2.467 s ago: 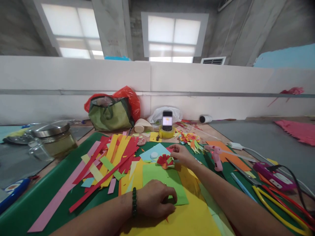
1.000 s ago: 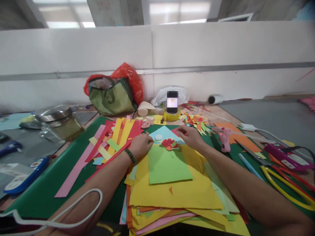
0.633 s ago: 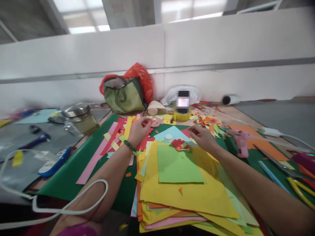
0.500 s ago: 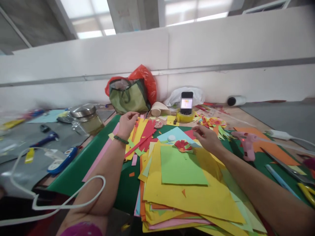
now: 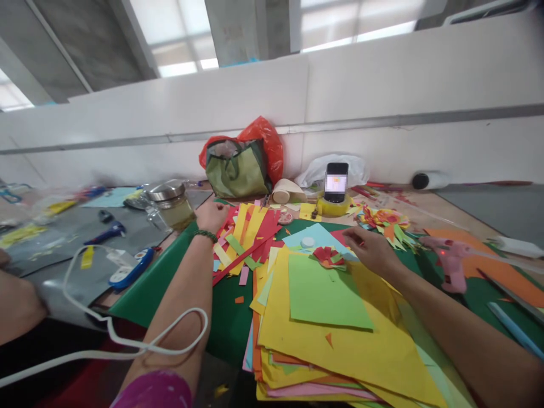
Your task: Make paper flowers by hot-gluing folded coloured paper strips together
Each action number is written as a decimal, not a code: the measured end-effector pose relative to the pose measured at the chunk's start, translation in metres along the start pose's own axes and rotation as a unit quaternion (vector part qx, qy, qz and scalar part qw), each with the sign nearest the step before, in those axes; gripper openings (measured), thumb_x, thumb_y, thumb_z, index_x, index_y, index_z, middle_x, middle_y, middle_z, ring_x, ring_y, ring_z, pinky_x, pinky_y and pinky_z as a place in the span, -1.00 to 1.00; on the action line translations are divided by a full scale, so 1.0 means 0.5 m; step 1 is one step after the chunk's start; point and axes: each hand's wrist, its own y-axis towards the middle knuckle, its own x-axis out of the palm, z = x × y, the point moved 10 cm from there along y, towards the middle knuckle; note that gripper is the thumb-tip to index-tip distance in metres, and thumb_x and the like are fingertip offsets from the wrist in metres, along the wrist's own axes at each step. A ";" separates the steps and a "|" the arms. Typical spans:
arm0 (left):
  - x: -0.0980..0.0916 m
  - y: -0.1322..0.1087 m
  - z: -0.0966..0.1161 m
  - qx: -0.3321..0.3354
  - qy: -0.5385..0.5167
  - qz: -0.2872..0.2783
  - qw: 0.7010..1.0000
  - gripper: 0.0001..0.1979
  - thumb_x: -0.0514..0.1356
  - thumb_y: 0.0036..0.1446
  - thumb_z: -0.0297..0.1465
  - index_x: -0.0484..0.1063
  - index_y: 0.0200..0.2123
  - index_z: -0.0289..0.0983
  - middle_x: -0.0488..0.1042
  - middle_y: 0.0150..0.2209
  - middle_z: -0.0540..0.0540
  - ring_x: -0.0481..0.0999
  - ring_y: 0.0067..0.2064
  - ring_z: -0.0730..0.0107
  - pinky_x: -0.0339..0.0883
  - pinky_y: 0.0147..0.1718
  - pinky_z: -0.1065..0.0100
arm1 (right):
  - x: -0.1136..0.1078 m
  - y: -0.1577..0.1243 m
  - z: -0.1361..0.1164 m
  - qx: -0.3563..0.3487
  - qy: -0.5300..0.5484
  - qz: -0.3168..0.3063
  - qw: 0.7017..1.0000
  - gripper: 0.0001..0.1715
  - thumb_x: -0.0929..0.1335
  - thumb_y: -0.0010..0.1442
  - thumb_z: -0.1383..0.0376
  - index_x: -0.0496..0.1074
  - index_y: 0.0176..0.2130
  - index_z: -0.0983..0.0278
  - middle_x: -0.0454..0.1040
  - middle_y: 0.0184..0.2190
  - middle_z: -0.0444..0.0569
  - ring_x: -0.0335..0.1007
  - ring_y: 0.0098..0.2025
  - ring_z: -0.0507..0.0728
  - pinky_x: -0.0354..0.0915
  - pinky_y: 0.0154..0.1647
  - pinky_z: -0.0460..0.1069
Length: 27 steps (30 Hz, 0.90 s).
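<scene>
My left hand (image 5: 211, 218), with a green bracelet at the wrist, hovers at the left edge of the red and yellow paper strips (image 5: 250, 226). Its fingers are curled together; whatever they hold is hidden. Right of the light blue paper (image 5: 317, 235), my right hand (image 5: 369, 245) has its fingers bent, with a tiny dark red bit by the fingertips. A red and orange paper flower (image 5: 328, 256) lies at the top of a light green sheet (image 5: 325, 294), which rests on a stack of yellow sheets (image 5: 306, 340).
A glass jar (image 5: 172, 209), a blue tool (image 5: 132, 269) and a white cable (image 5: 170, 345) are on the left. A phone (image 5: 336, 181) stands in yellow tape. Pink glue gun (image 5: 451, 263) and scissors (image 5: 510, 294) lie right. Another person's arm (image 5: 19, 306) shows far left.
The view has swung left, so things appear further right. My left hand has moved left off the yellow strips, and the pink strip there is gone from view. Another person's arm has come in.
</scene>
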 end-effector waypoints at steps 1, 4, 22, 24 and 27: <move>0.002 -0.002 0.002 0.002 0.013 -0.004 1.000 -0.73 0.15 0.05 -0.25 0.61 -0.37 -0.26 0.61 -0.35 -0.15 0.55 -0.28 0.15 0.33 -0.38 0.34 | 0.002 0.000 -0.001 -0.004 -0.001 -0.001 1.000 -0.77 0.27 0.10 0.23 0.48 -0.29 0.23 0.55 -0.48 -0.03 0.43 -0.48 0.13 0.29 -0.45 -0.02; 0.002 -0.004 0.004 0.005 0.045 -0.002 0.999 -0.76 0.16 0.03 -0.31 0.61 -0.30 -0.22 0.61 -0.23 -0.16 0.54 -0.17 0.11 0.34 -0.29 0.33 | 0.004 -0.002 0.000 -0.015 -0.010 0.001 1.000 -0.78 0.27 0.11 0.24 0.49 -0.29 0.23 0.54 -0.49 -0.04 0.41 -0.50 0.12 0.27 -0.47 -0.03; 0.078 -0.002 0.009 0.042 0.052 -0.065 0.996 -0.89 0.18 0.02 -0.35 0.51 -0.42 -0.21 0.60 -0.27 -0.19 0.54 -0.17 0.08 0.36 -0.28 0.27 | 0.012 -0.003 -0.004 -0.013 -0.023 -0.008 1.000 -0.76 0.26 0.14 0.23 0.48 -0.26 0.22 0.55 -0.46 -0.05 0.41 -0.48 0.10 0.26 -0.45 -0.05; 0.057 0.000 0.006 0.029 0.026 -0.037 0.999 -0.87 0.16 0.06 -0.33 0.50 -0.39 -0.20 0.60 -0.30 -0.17 0.55 -0.19 0.11 0.36 -0.28 0.27 | 0.012 -0.003 -0.005 -0.010 -0.026 -0.008 1.000 -0.75 0.26 0.13 0.23 0.48 -0.26 0.23 0.55 -0.47 -0.05 0.41 -0.49 0.11 0.26 -0.44 -0.04; 0.017 0.006 -0.001 0.013 -0.013 0.017 1.000 -0.84 0.13 0.11 -0.30 0.47 -0.36 -0.23 0.58 -0.23 -0.19 0.53 -0.15 0.09 0.36 -0.22 0.24 | 0.013 -0.005 -0.008 -0.015 -0.027 -0.008 0.999 -0.75 0.26 0.14 0.23 0.48 -0.26 0.23 0.54 -0.49 -0.05 0.41 -0.49 0.11 0.25 -0.46 -0.05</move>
